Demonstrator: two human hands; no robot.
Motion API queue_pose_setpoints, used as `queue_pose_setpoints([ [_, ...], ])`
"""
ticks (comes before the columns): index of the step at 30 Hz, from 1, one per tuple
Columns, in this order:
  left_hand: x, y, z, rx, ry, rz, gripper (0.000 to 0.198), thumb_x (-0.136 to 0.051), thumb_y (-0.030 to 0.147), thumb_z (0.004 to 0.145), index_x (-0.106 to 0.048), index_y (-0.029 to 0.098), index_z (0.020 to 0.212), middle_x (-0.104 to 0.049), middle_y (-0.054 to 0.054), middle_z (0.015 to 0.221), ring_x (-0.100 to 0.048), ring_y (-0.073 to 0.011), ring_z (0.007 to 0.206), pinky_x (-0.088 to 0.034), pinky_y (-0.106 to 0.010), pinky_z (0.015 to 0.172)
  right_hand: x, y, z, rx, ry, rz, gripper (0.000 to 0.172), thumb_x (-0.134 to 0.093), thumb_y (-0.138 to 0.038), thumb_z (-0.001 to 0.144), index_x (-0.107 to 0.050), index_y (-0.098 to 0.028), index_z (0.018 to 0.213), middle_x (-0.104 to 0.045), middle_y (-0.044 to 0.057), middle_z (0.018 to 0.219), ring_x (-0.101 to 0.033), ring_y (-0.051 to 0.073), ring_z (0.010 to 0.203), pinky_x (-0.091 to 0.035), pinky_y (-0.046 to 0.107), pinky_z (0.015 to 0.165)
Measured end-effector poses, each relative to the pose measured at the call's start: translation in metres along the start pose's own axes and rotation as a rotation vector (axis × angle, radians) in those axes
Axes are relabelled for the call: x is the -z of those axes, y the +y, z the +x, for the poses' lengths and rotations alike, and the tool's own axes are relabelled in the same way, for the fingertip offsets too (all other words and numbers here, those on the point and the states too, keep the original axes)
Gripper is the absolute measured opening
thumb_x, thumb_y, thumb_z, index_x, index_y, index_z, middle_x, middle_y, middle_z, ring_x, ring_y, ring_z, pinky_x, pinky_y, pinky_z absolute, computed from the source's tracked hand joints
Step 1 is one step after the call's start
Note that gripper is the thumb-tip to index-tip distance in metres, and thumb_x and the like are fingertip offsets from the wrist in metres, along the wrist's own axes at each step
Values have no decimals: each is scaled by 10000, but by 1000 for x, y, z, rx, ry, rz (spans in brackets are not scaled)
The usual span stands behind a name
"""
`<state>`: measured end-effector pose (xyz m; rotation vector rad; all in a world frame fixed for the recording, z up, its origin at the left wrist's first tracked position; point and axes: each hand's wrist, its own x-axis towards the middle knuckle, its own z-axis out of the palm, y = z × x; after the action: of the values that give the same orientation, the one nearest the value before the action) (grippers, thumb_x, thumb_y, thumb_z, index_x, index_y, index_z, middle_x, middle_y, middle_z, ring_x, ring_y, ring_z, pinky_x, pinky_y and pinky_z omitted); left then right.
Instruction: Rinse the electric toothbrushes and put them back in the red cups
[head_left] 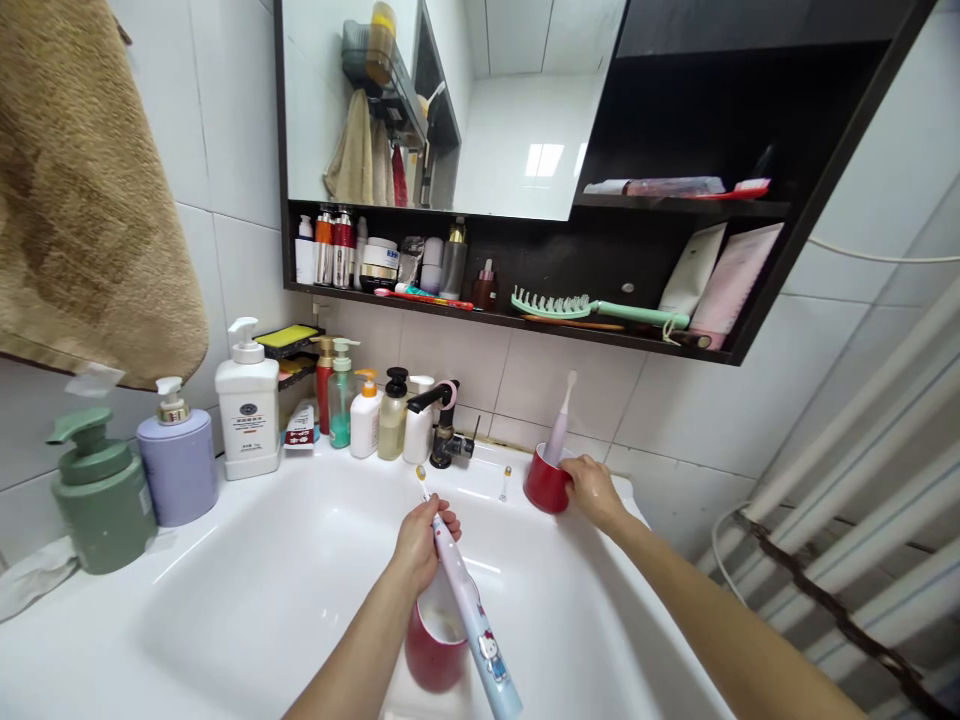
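My left hand (421, 543) is closed around the neck of an electric toothbrush (469, 610) with a cartoon cat on its pale pink and blue handle. Its bristles point toward the faucet, and the handle slants down to the front. Below this hand is a red cup (436, 655), its light inside partly hidden by the toothbrush. On the right rear corner of the sink, my right hand (595, 490) grips the side of a second red cup (546, 482). A lilac electric toothbrush (559, 430) leans upright in that cup. Beside it lies a small brush head (505, 482).
A black faucet (444, 445) rises behind the white sink (285, 560). Several pump bottles, including a white one (249, 420) and a purple one (178, 465), line the left and back rim. A mirrored cabinet (517, 140) overhangs the back; white pipes (862, 520) run at right.
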<state>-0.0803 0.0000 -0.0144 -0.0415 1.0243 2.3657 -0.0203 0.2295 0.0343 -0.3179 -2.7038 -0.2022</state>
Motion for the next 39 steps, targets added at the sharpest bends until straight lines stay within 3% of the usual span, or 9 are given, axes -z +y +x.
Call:
queue_pose_setpoints([
  [3,0,0,0,-4,11,14,130,-449,227,685,-423,122,612,-440,22,424,-446,-65,389,-386,-198,448,5,9,-5,22,-2,-3,239,-374,1,648,-530,-168,584,-552,19,659,-454,151,758,-329,277,655],
  [7,-1,0,1,3,4,6,126,-448,225,686,-424,122,616,-440,22,423,-444,-64,388,-380,-192,439,7,21,-4,-40,41,-6,239,-385,-13,645,-556,-179,632,-513,68,961,-388,210,928,-289,333,741],
  [13,-2,0,1,-1,0,9,126,-442,218,689,-426,123,609,-434,23,421,-445,-66,391,-380,-194,439,6,23,4,-276,60,58,199,-374,-222,755,-473,-174,921,-490,39,970,-458,139,845,-370,321,708],
  [18,-1,-1,2,7,-18,5,129,-446,227,687,-426,123,612,-429,27,416,-428,-57,379,-374,-190,440,8,0,7,-423,40,138,287,-333,-345,736,-514,-159,858,-541,74,858,-506,171,785,-387,299,642],
  [22,0,-1,2,0,-10,7,126,-445,228,688,-427,124,620,-439,22,424,-434,-59,385,-377,-192,448,7,-8,9,-373,-35,227,262,-397,-352,652,-537,-160,544,-530,121,914,-510,223,829,-386,289,632],
  [26,-2,-1,1,7,0,19,135,-445,231,689,-425,124,609,-434,24,420,-434,-60,382,-375,-193,440,8,4,13,-205,-111,349,131,-450,-205,582,-495,-169,464,-391,63,1154,-427,175,985,-375,214,714],
  [30,-3,0,0,4,6,24,140,-451,237,686,-429,124,606,-434,23,420,-439,-64,385,-376,-194,437,7,13,15,-55,-186,434,134,-454,-76,544,-513,-168,467,-378,22,1178,-413,154,1005,-371,197,741],
  [33,-3,0,-1,0,12,36,140,-456,240,683,-432,123,609,-442,20,426,-449,-69,394,-383,-202,447,3,13,17,21,-193,468,132,-466,-62,609,-535,-142,529,-430,33,1131,-434,140,972,-367,247,767],
  [39,-4,0,-2,-6,10,27,139,-448,233,687,-427,123,604,-438,22,420,-439,-64,383,-377,-197,438,-3,13,21,-11,-47,460,95,-452,-153,702,-538,-133,736,-493,39,1016,-427,161,948,-342,356,784],
])
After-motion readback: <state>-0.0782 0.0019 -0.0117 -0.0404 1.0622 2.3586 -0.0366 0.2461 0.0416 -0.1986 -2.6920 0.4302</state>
